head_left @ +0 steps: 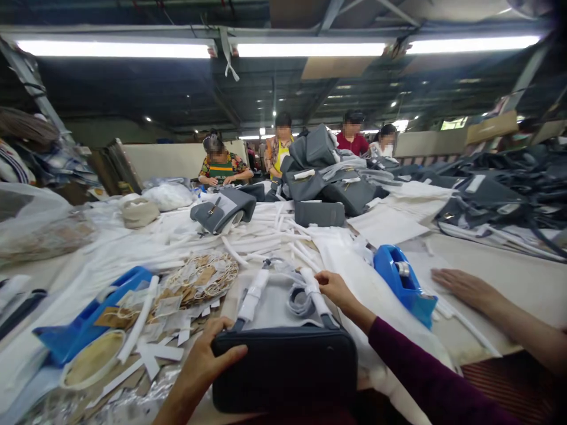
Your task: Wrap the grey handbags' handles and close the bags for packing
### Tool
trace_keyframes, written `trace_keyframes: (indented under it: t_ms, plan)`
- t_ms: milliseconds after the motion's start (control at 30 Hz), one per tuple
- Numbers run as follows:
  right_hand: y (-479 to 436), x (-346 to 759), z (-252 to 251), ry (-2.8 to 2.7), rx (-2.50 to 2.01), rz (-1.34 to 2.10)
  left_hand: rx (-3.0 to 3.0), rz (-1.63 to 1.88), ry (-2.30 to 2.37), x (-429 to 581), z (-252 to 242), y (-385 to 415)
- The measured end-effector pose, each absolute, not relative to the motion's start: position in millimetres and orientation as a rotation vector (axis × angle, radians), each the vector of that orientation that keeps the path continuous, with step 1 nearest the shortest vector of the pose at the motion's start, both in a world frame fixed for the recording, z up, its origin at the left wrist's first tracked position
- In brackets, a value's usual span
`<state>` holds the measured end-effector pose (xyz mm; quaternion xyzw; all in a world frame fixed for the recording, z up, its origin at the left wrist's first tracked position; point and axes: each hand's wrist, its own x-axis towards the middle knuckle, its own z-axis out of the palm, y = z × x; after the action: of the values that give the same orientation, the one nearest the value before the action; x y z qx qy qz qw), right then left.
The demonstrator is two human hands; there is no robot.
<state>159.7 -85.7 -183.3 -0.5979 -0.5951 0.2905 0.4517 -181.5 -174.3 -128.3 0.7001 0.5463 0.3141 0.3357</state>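
Note:
A dark grey handbag [283, 369] stands upright in front of me at the table edge. My left hand [212, 354] grips its left upper corner, thumb on the near face and fingers behind. Two handles rise from the bag, both wrapped in white padding. My right hand [332, 289], below a purple sleeve, closes its fingertips on the wrapped right handle [315, 292]. The left wrapped handle [256, 295] is untouched. Between the handles lies a coiled grey strap [300, 301] on white material.
Blue tape dispensers stand left [101, 313] and right [398, 277]. Tags with string [204, 274] and a tape roll [93, 360] lie left. Another person's hand [465, 288] rests flat at right. Grey bags [319, 177] are piled behind; several people work beyond.

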Motion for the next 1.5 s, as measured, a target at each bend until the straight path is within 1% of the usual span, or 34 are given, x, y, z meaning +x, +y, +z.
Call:
trace_keyframes:
  t_ms: [100, 300, 367, 500, 567, 700, 800, 900, 967, 1033, 1100, 1167, 1300, 1500]
  plan:
    - [-83.8, 149.8, -179.7, -1.390, -1.460, 0.569, 1.798, 0.812, 1.323, -183.6, -129.5, -170.3]
    - [-81.0, 145.6, -173.0, -1.622, -1.358, 0.409, 1.692, 0.779, 1.212, -179.8, -132.6, -168.6]
    - [-75.5, 145.6, -175.4, -1.611, -1.394, 0.437, 1.656, 0.813, 1.195, -178.7, -134.7, -168.9]
    - [-57.1, 141.2, -183.2, -1.486, -1.653, 0.682, 1.611, 0.823, 1.153, -178.3, -138.5, -167.8]
    - [-47.2, 139.2, -187.1, -1.427, -1.755, 0.734, 1.618, 0.812, 1.128, -178.8, -139.6, -166.3]
    - [-38.9, 145.2, -182.6, -1.378, -1.838, 0.719, 1.566, 0.782, 1.109, -178.6, -140.5, -164.8]
    - [-55.7, 151.2, -156.1, -1.363, -1.845, 0.616, 1.534, 0.800, 1.118, -177.6, -140.4, -165.9]
    - [-97.0, 139.2, -113.2, -1.529, -1.559, 0.342, 1.550, 0.821, 1.105, -177.5, -140.5, -166.8]
    - [-131.6, 118.8, -88.0, -1.796, -1.346, 0.401, 1.561, 0.830, 1.096, -177.7, -141.1, -167.1]
    - [-162.6, 94.3, -74.0, -2.067, -1.250, 0.516, 1.551, 0.845, 1.083, -177.8, -142.6, -167.7]
    - [-183.7, 72.7, -71.8, -2.282, -1.260, 0.567, 1.528, 0.862, 1.070, -177.4, -145.5, -168.8]
    - [-193.7, 58.8, -76.6, -2.430, -1.310, 0.543, 1.516, 0.886, 1.068, -176.8, -149.7, -170.1]
    - [-195.4, 54.0, -85.5, -2.538, -1.339, 0.440, 1.566, 0.921, 1.092, -176.4, -152.6, -169.4]
    - [-193.7, 61.3, -89.2, -2.537, -1.293, 0.425, 1.747, 0.706, 1.139, -180.7, -130.6, -159.0]
